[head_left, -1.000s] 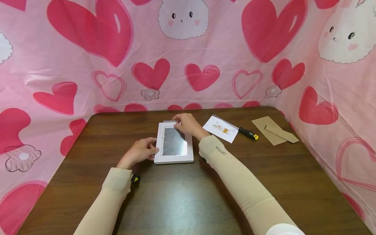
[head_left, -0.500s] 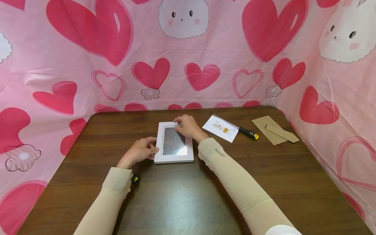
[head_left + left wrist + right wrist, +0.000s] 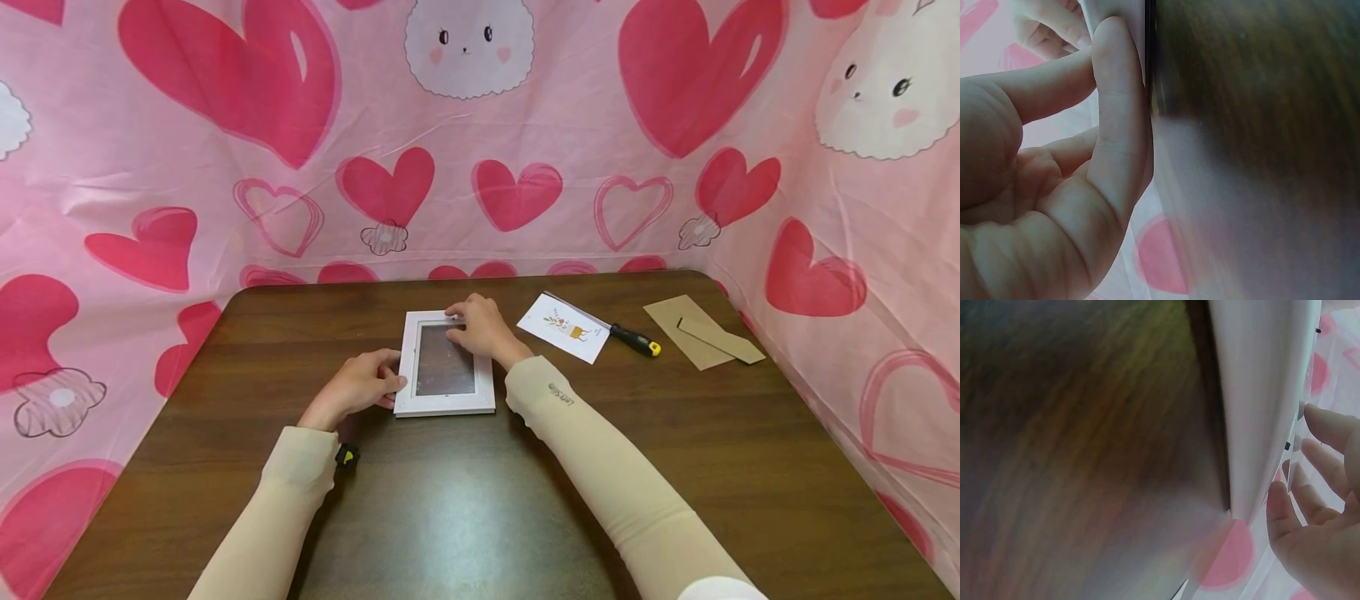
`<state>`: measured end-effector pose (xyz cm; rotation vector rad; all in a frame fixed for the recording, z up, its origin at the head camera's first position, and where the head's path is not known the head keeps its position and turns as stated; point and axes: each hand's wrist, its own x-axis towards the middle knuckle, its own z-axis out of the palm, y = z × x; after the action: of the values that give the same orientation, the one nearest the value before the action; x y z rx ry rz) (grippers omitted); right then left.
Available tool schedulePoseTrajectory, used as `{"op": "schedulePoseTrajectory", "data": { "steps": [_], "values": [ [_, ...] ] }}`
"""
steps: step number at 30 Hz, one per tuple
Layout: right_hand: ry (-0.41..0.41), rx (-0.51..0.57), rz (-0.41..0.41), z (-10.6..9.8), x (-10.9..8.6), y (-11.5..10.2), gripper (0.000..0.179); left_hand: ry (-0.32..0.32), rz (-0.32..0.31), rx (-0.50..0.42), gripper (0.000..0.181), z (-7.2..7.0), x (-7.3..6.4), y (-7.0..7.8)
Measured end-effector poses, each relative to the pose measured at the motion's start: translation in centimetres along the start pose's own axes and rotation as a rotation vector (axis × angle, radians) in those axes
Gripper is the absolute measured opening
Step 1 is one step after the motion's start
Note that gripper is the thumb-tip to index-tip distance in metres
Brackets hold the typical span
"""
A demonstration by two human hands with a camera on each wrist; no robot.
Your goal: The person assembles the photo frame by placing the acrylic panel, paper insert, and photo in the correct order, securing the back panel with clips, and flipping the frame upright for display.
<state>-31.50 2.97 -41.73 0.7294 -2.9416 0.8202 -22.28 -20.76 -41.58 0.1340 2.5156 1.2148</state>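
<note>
A white picture frame [image 3: 444, 406] lies flat on the dark wood table, with small dark tabs showing along its inner edge in the right wrist view. Over its opening is a clear sheet [image 3: 444, 362], the table showing dark through it. My left hand [image 3: 356, 385] grips the frame's left side, thumb at the rail and fingers along the outer edge. At the upper right corner of the frame, my right hand [image 3: 482, 327] pinches the clear sheet by its far end; in the right wrist view its fingertips [image 3: 1277, 495] stand just above the frame.
Right of the frame lies a white card [image 3: 558, 327] with a deer drawing, beside a black-and-yellow screwdriver [image 3: 634, 340]. Farther right is a brown backing board [image 3: 686, 329] with its stand strip. Pink heart-printed cloth [image 3: 450, 225] surrounds the table.
The clear sheet, which stuck out past the frame's far edge, has come down within the frame. The glare on it has faded. My right hand moved slightly right; my left stays put.
</note>
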Motion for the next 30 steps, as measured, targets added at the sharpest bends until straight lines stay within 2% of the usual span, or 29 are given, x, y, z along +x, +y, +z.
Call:
{"op": "schedulePoseTrajectory", "data": {
  "steps": [8,30],
  "values": [
    [-0.003,-0.021,0.036,0.36,-0.02,-0.01,0.038,-0.007,-0.023,-0.002,0.060,-0.07,-0.07,0.20],
    [0.002,-0.071,0.069,0.83,-0.34,-0.75,0.037,-0.009,-0.022,0.001,0.059,-0.06,-0.01,0.16]
  ]
}}
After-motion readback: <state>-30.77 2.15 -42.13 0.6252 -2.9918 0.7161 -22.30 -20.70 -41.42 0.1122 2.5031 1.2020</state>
